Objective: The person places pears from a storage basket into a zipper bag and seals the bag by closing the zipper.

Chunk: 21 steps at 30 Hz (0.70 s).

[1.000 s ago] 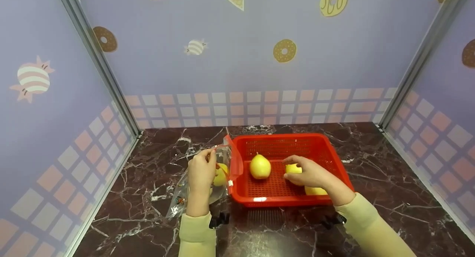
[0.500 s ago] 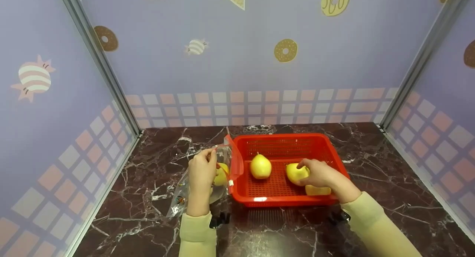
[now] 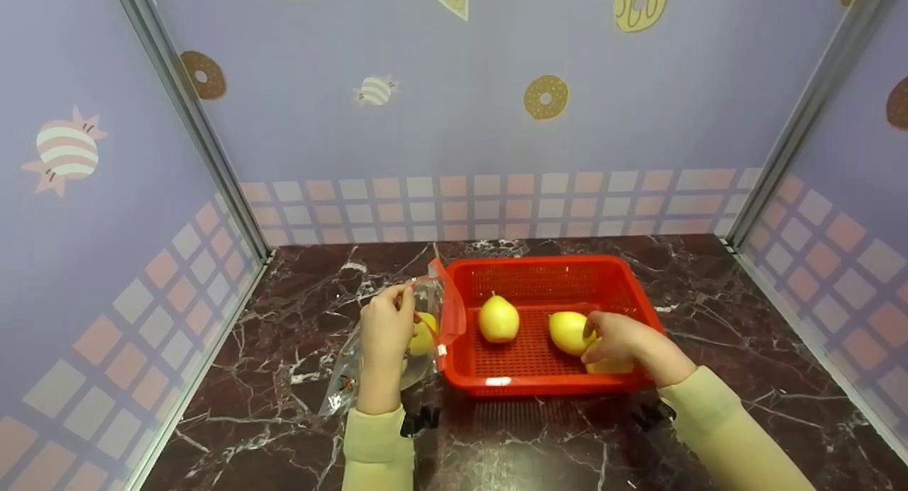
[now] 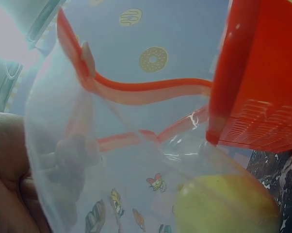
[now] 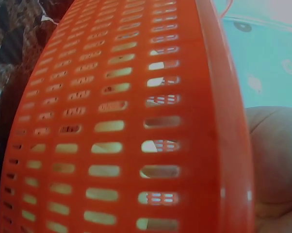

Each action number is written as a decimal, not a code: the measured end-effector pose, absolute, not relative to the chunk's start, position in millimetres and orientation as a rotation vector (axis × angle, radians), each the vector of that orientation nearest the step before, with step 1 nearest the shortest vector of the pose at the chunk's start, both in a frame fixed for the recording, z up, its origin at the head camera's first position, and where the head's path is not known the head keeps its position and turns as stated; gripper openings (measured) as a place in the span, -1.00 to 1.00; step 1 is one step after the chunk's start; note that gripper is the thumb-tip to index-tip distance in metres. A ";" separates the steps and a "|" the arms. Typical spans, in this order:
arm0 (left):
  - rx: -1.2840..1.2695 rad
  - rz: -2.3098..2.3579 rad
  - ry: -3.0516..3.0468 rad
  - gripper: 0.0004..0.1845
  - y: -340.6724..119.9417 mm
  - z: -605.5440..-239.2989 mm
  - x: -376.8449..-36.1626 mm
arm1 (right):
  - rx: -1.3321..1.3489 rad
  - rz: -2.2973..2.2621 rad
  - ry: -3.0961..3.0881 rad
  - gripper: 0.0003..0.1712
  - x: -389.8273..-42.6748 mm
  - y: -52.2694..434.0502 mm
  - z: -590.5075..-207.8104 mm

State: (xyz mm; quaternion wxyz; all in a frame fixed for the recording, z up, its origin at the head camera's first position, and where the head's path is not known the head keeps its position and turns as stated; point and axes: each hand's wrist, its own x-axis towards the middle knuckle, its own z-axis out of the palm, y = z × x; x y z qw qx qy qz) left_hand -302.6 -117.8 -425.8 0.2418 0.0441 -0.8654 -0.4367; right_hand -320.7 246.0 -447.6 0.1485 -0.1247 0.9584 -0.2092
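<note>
A red slotted basket point(image 3: 553, 271) stands on the dark marble table. It holds an upright yellow pear point(image 3: 498, 318), a second pear point(image 3: 569, 332) lying on its side and a third pear point(image 3: 611, 367) by the near wall. My right hand point(image 3: 616, 338) lies over the third pear, with its fingers curled against the right side of the second pear. To the left of the basket my left hand point(image 3: 386, 328) pinches the rim of a clear zip bag point(image 3: 355, 374) and holds it up. A pear point(image 4: 228, 206) lies inside the bag point(image 4: 88, 145).
Patterned walls close the table on the left, back and right. The bag's red zip strip point(image 4: 146, 90) leans against the basket's left wall point(image 4: 262, 73). In the right wrist view the basket's slotted wall point(image 5: 112, 126) fills the frame.
My right hand has drawn back to the right and nearer, and the second pear has shifted slightly with it and shows more. The left hand and the bag have not moved.
</note>
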 end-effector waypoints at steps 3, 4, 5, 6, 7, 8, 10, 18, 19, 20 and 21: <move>0.132 -1.205 -2.378 -0.73 -117.9 -425.8 -302.9 | -0.325 -0.582 2.762 -0.50 -320.5 248.9 -449.5; 0.136 -1.210 -2.383 -0.72 -117.9 -425.7 -302.9 | -0.319 -0.576 2.765 -0.49 -320.5 250.1 -449.8; 0.139 -1.212 -2.386 -0.72 -117.9 -425.8 -303.1 | -0.319 -0.567 2.770 -0.49 -320.4 251.1 -450.2; 0.139 -1.215 -2.388 -0.72 -118.0 -425.7 -303.1 | -0.323 -0.554 2.774 -0.48 -320.5 252.0 -450.6; 0.138 -1.216 -2.388 -0.72 -118.1 -425.5 -303.0 | -0.327 -0.537 2.778 -0.46 -320.7 252.7 -451.0; 0.135 -1.215 -2.387 -0.72 -118.2 -425.3 -302.9 | -0.329 -0.523 2.778 -0.44 -320.9 253.0 -451.8; 0.132 -1.205 -2.387 -0.72 -118.4 -425.2 -302.5 | -0.359 -0.489 2.777 -0.41 -321.5 253.0 -453.5; 0.128 -1.188 -2.372 -0.72 -118.1 -426.0 -302.7 | -0.416 -0.396 2.727 -0.69 -326.0 247.9 -466.2; 0.130 -1.191 -2.372 -0.72 -118.1 -426.0 -302.9 | -0.429 -0.389 2.720 -0.72 -326.5 247.7 -467.6; 0.134 -1.190 -2.373 -0.72 -118.0 -426.0 -303.0 | -0.444 -0.379 2.715 -0.74 -326.7 247.3 -468.8; 0.137 -1.185 -2.375 -0.72 -118.0 -425.9 -303.1 | -0.462 -0.367 2.713 -0.76 -326.9 247.3 -469.7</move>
